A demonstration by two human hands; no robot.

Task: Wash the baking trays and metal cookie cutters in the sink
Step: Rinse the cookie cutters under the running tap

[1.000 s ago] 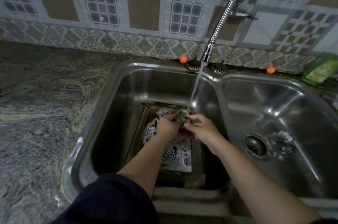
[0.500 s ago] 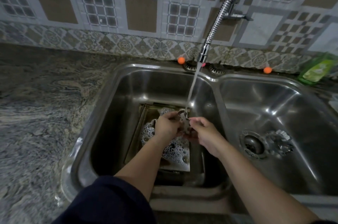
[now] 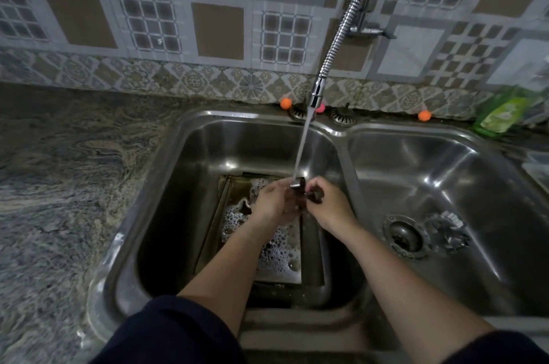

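Both hands have barely shifted: left hand (image 3: 274, 200) and right hand (image 3: 328, 203) each pinch the cookie cutter (image 3: 300, 185) between them, under the water stream (image 3: 301, 149), above the soapy baking tray (image 3: 267, 244).

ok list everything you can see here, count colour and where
cutter: 1, metal, held under the water stream by both hands
second cutter: 1, silver, right basin floor beside the drain
tray: at least 1, metal, sudsy, left basin floor
sink: 1 double, steel, set in the counter
tap hose: 1, chrome, from the wall, running into the left basin
strainers: 2, dark metal, on the sink's back rim
small balls: 2 orange, 1 pink behind the spout, back edge
bottle: 1, green, counter at far right
counter: 1, grey marbled, left of the sink
left hand: grips the cutter
right hand: pinches the cutter
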